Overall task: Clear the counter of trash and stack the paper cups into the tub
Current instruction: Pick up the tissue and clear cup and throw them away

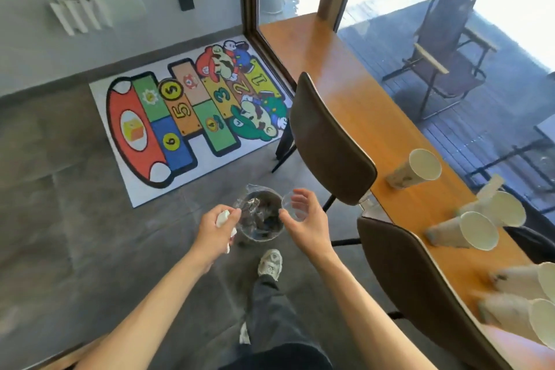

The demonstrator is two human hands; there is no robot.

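both hands hang over a small bin on the floor, lined with a clear bag. the left hand is closed round a crumpled white tissue; the right hand pinches a clear plastic cup at the bin's rim. so trash-clearing looks underway. five paper cups lie tipped over and unstacked on the table. no tub is in view.
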